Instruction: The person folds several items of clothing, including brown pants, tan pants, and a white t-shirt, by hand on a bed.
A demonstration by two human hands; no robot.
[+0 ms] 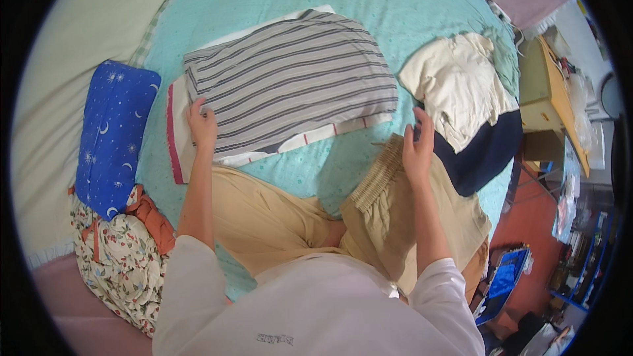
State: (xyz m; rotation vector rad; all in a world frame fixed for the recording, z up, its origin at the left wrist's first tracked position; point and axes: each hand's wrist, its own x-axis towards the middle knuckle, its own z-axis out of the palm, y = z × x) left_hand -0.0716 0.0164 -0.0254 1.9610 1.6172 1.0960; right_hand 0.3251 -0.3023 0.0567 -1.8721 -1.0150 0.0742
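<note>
A grey garment with dark stripes [296,74] lies spread flat across the bed, on top of white cloth with red lines [316,139]. My left hand [202,123] is at its left edge, fingers curled and apart; whether it touches the cloth I cannot tell. To the right of the striped garment, my right hand [418,146] is raised with fingers apart, holding nothing. Below that hand, tan trousers with an elastic waistband [378,173] lie over my right leg. A cream shirt [457,84] rests crumpled beyond my right hand, partly over a dark navy cloth [477,158].
A blue pillow with moons and stars [118,133] lies at the left, above a cherry-print cloth [123,257]. Pale green cloth [505,62] sits behind the cream shirt. Past the right edge of the turquoise bed sheet [395,0] stand a desk [564,104] and a blue shelf [586,262].
</note>
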